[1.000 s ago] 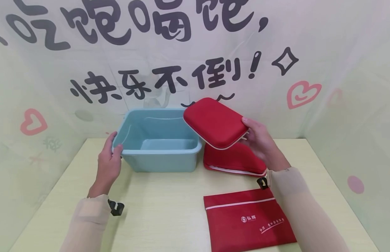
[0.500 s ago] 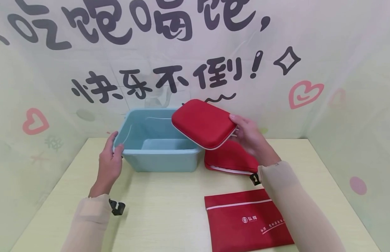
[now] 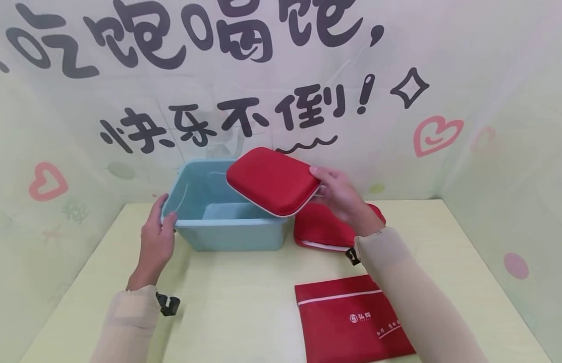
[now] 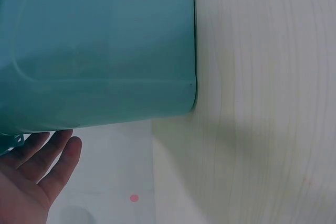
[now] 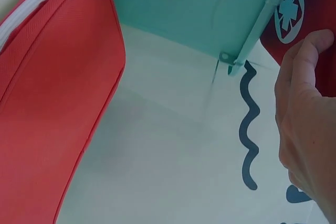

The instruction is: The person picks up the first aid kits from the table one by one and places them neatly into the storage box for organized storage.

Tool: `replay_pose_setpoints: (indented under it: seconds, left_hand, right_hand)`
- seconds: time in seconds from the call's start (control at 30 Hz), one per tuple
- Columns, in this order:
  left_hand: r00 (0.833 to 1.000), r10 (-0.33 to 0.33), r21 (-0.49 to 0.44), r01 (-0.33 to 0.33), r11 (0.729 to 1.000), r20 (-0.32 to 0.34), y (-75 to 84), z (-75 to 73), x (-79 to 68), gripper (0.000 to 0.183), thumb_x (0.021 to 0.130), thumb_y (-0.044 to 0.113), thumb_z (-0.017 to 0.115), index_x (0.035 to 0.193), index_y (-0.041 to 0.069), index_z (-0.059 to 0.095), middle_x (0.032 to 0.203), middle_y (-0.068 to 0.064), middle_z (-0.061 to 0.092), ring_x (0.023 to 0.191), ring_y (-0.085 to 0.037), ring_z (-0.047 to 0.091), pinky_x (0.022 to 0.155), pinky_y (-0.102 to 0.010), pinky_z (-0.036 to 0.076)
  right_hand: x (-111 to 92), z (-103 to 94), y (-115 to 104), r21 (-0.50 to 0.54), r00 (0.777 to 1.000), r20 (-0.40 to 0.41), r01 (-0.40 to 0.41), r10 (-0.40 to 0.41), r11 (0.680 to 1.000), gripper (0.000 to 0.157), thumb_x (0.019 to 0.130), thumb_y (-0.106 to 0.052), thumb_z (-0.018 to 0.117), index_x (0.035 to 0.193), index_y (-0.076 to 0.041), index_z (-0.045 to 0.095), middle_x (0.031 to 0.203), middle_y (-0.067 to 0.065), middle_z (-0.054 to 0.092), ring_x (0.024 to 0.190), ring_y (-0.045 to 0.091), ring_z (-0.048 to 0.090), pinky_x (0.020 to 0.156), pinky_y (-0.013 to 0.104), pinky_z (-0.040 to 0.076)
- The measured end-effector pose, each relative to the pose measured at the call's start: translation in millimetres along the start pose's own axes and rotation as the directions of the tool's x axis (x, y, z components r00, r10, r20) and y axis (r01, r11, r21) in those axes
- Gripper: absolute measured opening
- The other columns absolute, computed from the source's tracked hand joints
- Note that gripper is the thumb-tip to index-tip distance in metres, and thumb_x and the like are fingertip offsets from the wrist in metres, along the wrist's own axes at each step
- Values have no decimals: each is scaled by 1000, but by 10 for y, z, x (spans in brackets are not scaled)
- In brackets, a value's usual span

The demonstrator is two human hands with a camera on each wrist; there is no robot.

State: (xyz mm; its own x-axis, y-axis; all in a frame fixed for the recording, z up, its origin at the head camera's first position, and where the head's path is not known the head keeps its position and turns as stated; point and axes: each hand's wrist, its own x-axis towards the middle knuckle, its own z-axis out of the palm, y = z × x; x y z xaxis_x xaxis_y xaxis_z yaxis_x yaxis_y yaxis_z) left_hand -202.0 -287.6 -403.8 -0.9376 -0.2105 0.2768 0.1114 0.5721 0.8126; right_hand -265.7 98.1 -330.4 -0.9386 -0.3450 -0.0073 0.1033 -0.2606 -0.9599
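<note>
Here's the left hand [image 3: 157,242], gripping the blue tub [image 3: 231,237] by its left rim, and the tub sits on the table [image 3: 231,302]. Above the tub's right side, there's the red case [image 3: 272,179], tilted, its right end pinched in the right hand [image 3: 340,194]! Just beside the tub rests a red bag [image 3: 317,227], and nearer the camera lies a flat red pouch [image 3: 340,322], partly hidden by the right sleeve [image 3: 412,287].
</note>
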Motion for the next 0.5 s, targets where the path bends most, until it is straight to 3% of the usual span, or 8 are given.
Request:
replay_pose_setpoints:
  seconds: [0.5]
  left_hand:
    - [1000,12,-1,-12,1000,-11,-38,15,0,51,99,34,30,148,24,19,145,-14,32,119,-42,41,86,-63,40]
  right_hand:
    - [106,185,60,-67,997,68,-29,33,997,43,91,-24,57,129,-6,50,122,13,54,102,30,60,82,39,52]
